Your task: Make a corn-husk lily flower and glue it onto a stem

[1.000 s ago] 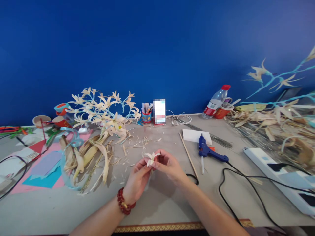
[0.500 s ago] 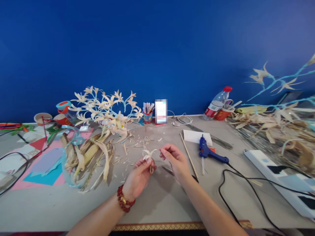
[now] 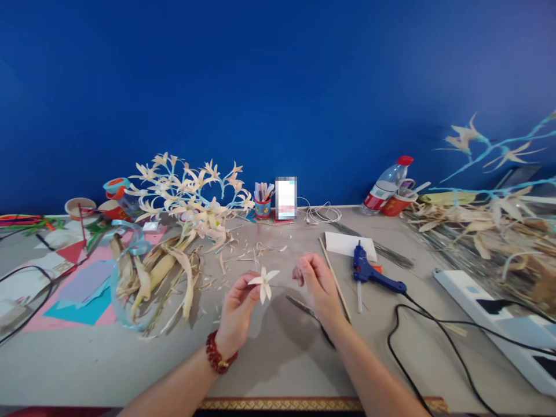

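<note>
A pale flower of husk-like petals (image 3: 264,284) is pinched between the thumb and fingers of my left hand (image 3: 238,310), its open face turned up toward me. My right hand (image 3: 316,284) hovers just to its right, apart from the flower, with the fingers curled in; whether they hold anything is hidden. Under the right hand lies a pair of scissors (image 3: 302,304) on the table, its handles partly covered by my wrist. A thin wooden stick (image 3: 333,272) lies beside that hand.
A blue glue gun (image 3: 367,272) rests to the right, its black cord running toward a white power strip (image 3: 469,298). Dried corn husks (image 3: 152,278) and a bunch of finished flowers (image 3: 195,197) sit at left. A bottle (image 3: 384,188) stands at the back.
My left hand has turned the flower, so its petals now face me. My right hand has drawn slightly away from it, and its fingers are more curled. More of the scissors shows.
</note>
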`<state>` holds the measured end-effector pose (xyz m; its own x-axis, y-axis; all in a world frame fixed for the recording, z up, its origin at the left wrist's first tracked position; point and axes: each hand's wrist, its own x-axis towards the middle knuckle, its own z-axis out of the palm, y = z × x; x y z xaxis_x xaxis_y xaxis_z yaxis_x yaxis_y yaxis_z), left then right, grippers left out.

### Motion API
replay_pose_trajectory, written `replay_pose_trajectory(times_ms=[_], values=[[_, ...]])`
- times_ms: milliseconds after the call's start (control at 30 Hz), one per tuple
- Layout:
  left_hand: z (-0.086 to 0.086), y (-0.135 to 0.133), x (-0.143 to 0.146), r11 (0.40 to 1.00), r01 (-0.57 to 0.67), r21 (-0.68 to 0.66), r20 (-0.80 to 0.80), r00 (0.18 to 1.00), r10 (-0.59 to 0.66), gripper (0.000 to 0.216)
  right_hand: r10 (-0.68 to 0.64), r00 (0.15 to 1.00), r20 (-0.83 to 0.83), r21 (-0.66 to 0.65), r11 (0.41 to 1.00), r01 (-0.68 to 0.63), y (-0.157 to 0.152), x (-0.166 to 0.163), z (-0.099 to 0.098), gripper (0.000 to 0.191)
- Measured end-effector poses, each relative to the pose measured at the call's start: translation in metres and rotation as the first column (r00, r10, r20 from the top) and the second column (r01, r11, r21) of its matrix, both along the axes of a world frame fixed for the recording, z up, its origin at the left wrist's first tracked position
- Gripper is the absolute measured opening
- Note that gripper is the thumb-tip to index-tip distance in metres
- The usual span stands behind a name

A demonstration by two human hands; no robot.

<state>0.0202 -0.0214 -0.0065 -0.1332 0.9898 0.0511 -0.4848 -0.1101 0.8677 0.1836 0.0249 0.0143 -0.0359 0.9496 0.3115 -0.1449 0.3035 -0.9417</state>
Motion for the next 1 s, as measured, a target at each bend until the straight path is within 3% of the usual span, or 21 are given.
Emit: replay_pose_trajectory(times_ms=[100, 233, 300, 400, 467, 567, 667, 833, 1000], values=[[-0.003, 0.0, -0.002, 0.999, -0.023, 0.046, -0.055, 0.998, 0.025, 0.011, 0.047, 0.996, 0.07, -0.037, 0.998, -0.044, 0.001, 0.0, -0.001, 0.03], [-0.002, 0.002, -0.001, 1.0, -0.023, -0.004, -0.058, 0.998, 0.023, 0.015, -0.054, 0.975, 0.218, -0.083, 0.994, 0.074, 0.005, 0.005, 0.0, 0.048], [0.0, 0.003, 0.0, 0.999, -0.017, -0.043, -0.028, 0.999, 0.016, 0.016, -0.062, 0.94, 0.335, -0.041, 0.996, 0.08, 0.007, 0.007, 0.0, 0.041], [0.003, 0.002, 0.002, 0.997, -0.022, -0.072, 0.027, 0.999, 0.024, 0.017, -0.031, 0.891, 0.454, 0.009, 0.999, 0.031, 0.009, 0.009, 0.0, 0.015], [0.005, 0.002, 0.003, 0.997, -0.016, -0.079, 0.05, 0.999, 0.02, 0.017, -0.06, 0.853, 0.519, 0.01, 0.998, 0.064, 0.008, 0.011, 0.001, 0.014], [0.008, 0.002, 0.003, 0.996, 0.023, -0.09, 0.097, 0.995, -0.014, 0.015, -0.114, 0.81, 0.575, 0.075, 0.993, 0.086, 0.005, 0.01, 0.005, 0.029], [0.008, 0.003, 0.003, 0.987, 0.108, -0.116, 0.185, 0.979, -0.086, 0.011, -0.052, 0.861, 0.506, 0.126, 0.992, -0.015, 0.0, 0.004, 0.008, 0.016], [0.008, 0.005, 0.005, 0.968, 0.198, -0.152, 0.316, 0.938, -0.142, 0.009, 0.219, 0.935, 0.278, -0.128, 0.973, -0.19, -0.013, -0.014, 0.002, 0.015], [0.012, 0.006, 0.006, 0.959, 0.247, -0.14, 0.366, 0.913, -0.182, 0.008, 0.297, 0.952, -0.071, -0.256, 0.917, -0.305, -0.018, -0.025, -0.006, 0.02]])
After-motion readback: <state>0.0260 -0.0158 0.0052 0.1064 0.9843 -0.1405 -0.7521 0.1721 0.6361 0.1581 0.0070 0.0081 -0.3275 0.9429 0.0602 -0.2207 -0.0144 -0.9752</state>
